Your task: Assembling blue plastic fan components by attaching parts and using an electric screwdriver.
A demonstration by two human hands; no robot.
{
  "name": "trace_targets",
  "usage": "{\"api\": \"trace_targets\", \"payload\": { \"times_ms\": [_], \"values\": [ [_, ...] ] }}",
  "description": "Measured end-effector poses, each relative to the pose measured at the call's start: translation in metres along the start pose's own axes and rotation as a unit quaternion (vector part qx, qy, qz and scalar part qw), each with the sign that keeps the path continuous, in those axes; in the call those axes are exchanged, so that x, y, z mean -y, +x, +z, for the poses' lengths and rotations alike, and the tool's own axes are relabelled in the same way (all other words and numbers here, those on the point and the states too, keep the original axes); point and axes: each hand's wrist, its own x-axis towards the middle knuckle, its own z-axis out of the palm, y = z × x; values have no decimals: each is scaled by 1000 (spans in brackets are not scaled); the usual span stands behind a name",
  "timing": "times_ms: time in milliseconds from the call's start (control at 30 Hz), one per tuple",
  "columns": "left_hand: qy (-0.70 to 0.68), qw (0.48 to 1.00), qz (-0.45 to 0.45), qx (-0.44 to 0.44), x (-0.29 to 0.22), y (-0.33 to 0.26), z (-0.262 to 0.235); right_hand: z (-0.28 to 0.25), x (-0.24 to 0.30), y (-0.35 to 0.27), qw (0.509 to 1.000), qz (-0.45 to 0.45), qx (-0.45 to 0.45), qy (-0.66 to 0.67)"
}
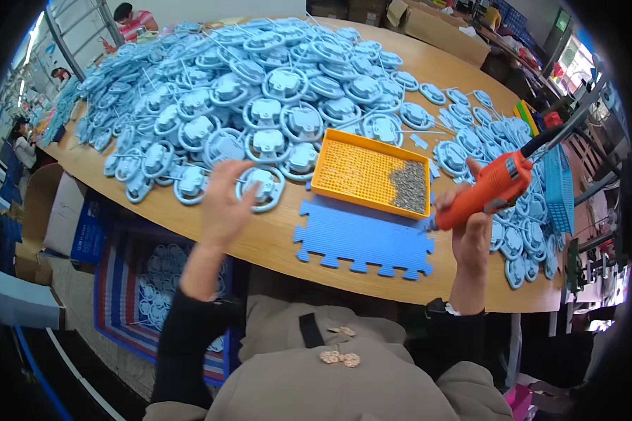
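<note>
The left hand (222,210), its grip apart with fingers spread, hovers at a light-blue rounded plastic part (268,185) on the brown wooden counter (270,238); I cannot tell whether they touch. The right hand (476,237) has its grip clamped around an orange-red electric screwdriver (488,188), tip near the blue foam mat (361,238). Beyond lies 1 yellow rectangular plastic tray (351,168) with small grey metal pieces (410,186).

The right hand (472,242) holds an orange electric screwdriver (484,189), and left of this grip are a yellow rectangular plastic tray (358,168) with grey metal screws (410,186) and, farther, the loosely spread left hand (225,207).
</note>
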Motion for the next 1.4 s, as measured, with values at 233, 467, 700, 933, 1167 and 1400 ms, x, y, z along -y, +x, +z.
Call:
{"api": "trace_targets", "payload": {
  "times_ms": [233, 467, 700, 933, 1167, 1400],
  "values": [
    [-84, 996, -38, -18, -64, 19, -121, -25, 4, 3, 998, 38, -27, 34],
    [-204, 944, 257, 24, -138, 1, -261, 14, -4, 21, 995, 34, 57, 72],
    [-135, 933, 335, 4, -157, 0, -308, 43, 17, 2, 994, 27, 18, 105],
    [-99, 926, 364, 31, -165, 21, -316, 44, 23, 2, 991, 14, 5, 132],
    [-100, 891, 440, 37, -174, 84, -287, 23, 13, 13, 992, -6, -14, 125],
    [-101, 844, 527, 1, -190, 153, -268, 17, -20, 40, 972, 84, -84, 204]
  ]
}}
